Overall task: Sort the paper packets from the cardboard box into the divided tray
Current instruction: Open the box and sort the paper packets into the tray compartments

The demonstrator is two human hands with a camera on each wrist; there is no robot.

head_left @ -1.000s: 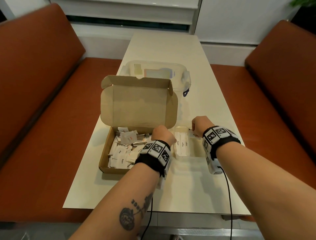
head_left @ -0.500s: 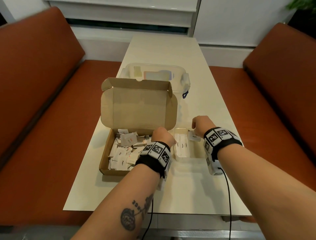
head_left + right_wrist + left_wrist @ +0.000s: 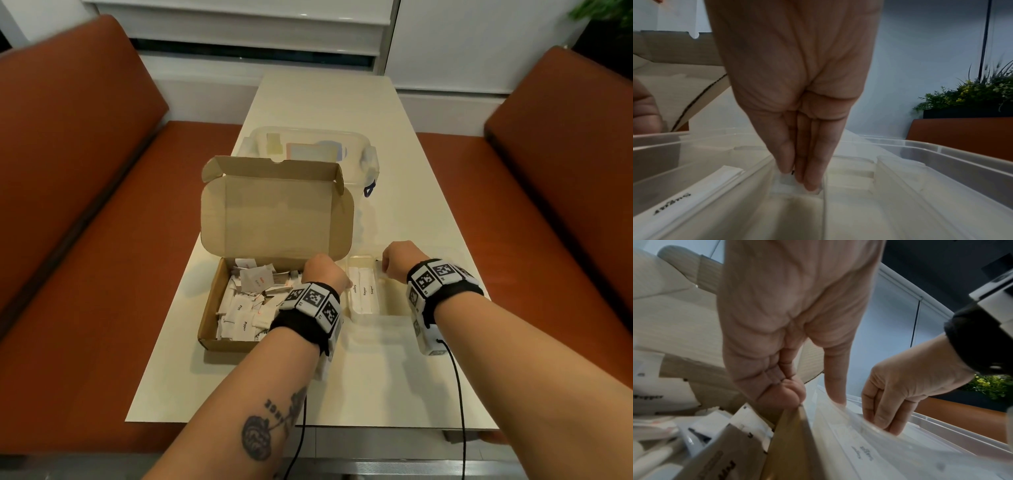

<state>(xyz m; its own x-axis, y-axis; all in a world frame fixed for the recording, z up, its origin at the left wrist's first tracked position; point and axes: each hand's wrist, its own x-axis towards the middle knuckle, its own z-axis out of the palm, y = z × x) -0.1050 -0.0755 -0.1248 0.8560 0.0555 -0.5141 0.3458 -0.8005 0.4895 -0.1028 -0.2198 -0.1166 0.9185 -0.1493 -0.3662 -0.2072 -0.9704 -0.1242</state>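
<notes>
Hands (image 3: 323,274) (image 3: 399,260) over tray (image 3: 394,320) | cream table (image 3: 342,113) | orange benches (image 3: 85,171)

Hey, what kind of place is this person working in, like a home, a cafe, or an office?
Probably a cafe or canteen booth, though that is a guess: a long pale table sits between two rust-orange upholstered benches, and the cardboard box holds sugar and pepper packets.
</notes>
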